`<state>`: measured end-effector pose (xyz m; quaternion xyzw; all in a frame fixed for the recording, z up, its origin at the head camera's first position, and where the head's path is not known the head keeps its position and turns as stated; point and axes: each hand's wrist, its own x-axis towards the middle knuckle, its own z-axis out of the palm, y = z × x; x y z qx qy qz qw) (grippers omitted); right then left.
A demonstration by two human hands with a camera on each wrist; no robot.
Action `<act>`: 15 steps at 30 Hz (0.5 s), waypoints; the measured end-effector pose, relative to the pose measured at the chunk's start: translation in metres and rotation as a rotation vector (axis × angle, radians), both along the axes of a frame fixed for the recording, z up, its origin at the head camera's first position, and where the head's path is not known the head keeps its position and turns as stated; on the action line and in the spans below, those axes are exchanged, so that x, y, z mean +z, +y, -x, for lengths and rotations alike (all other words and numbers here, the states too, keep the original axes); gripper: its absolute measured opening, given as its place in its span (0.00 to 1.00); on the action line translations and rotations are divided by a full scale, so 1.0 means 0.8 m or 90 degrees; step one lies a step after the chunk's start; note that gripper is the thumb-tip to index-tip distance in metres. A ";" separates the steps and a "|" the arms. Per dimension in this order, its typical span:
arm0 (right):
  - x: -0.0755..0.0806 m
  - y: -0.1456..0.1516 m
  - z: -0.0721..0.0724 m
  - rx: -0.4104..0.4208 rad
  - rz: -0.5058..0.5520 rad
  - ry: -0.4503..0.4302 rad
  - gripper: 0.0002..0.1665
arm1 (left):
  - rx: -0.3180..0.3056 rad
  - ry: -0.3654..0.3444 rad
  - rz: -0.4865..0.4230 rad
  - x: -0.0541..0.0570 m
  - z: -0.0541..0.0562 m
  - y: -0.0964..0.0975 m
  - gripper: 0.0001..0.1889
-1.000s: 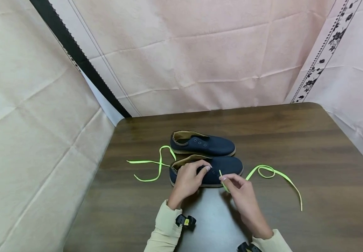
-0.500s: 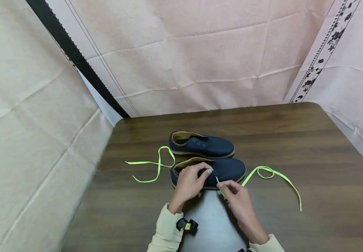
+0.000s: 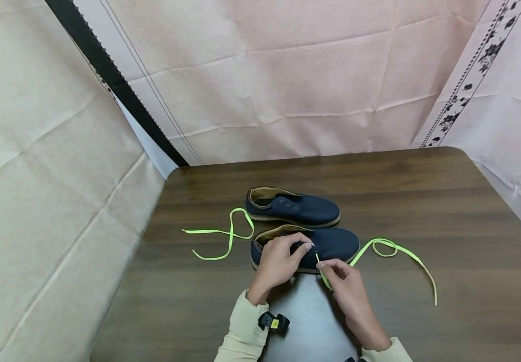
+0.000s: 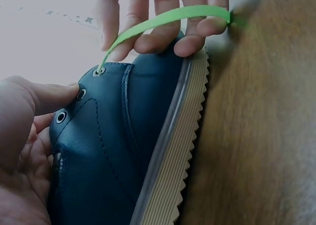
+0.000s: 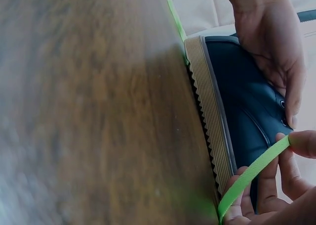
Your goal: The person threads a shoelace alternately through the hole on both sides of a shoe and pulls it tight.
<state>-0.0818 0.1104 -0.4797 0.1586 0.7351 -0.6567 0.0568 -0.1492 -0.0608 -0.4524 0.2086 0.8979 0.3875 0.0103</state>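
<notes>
A navy lace-up shoe (image 3: 338, 244) stands nearest me, toe to the right. My left hand (image 3: 280, 259) grips its eyelet flap, the thumb (image 4: 54, 96) beside the middle eyelet and the other fingers partly hidden behind the flap. A flat neon-green shoelace (image 4: 173, 16) enters the front eyelet (image 4: 99, 72). Just in front of the shoe, my right hand (image 3: 346, 284) pinches this lace between thumb and fingers close to the eyelet. In the right wrist view the lace (image 5: 254, 170) bows down across the right fingers toward the sole.
Behind lies the matching navy shoe (image 3: 312, 210), its eyelets unlaced. A second green shoelace (image 3: 230, 234) curls on the wooden table (image 3: 468, 226) at left. The held lace's loose end (image 3: 416, 259) trails to the right. Pale cloth (image 3: 314, 85) hangs beyond the table's far edge.
The lace tip, earlier upright above my right fingers and apart from the eyelets, has come to the front eyelet. My right hand lowered slightly toward me; the near shoe shifted a little right.
</notes>
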 end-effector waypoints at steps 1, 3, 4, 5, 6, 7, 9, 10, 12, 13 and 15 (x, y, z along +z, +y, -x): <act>0.000 0.000 0.001 0.000 -0.001 -0.002 0.13 | -0.001 0.002 0.001 0.000 0.000 0.001 0.08; 0.000 0.001 0.002 -0.001 0.000 -0.004 0.14 | -0.002 0.008 0.002 -0.001 0.001 0.001 0.08; 0.000 0.001 0.002 -0.002 0.000 -0.005 0.14 | -0.002 0.011 0.002 -0.001 0.000 0.001 0.08; 0.000 0.001 0.002 -0.003 0.000 -0.005 0.14 | -0.003 0.013 0.002 -0.002 0.000 0.001 0.08; 0.001 0.001 0.002 -0.004 0.000 -0.005 0.13 | -0.004 0.013 0.001 -0.002 0.000 0.001 0.08; 0.001 0.001 0.002 -0.007 -0.001 -0.005 0.13 | -0.005 0.014 0.001 -0.002 0.000 0.001 0.08; 0.002 0.001 0.001 -0.012 -0.001 -0.003 0.13 | -0.010 0.015 0.000 -0.003 -0.001 0.000 0.08; 0.002 0.001 0.001 -0.014 -0.004 -0.001 0.13 | -0.011 0.016 -0.002 -0.003 -0.002 0.000 0.08; 0.003 -0.001 0.000 -0.019 -0.006 0.003 0.13 | -0.014 0.015 -0.007 -0.004 -0.002 0.000 0.08; 0.004 -0.002 0.000 -0.021 -0.007 0.006 0.13 | -0.014 0.015 -0.008 -0.004 -0.002 -0.001 0.08; 0.006 -0.004 0.000 -0.026 -0.008 0.011 0.13 | -0.014 0.017 -0.014 -0.004 -0.002 -0.002 0.07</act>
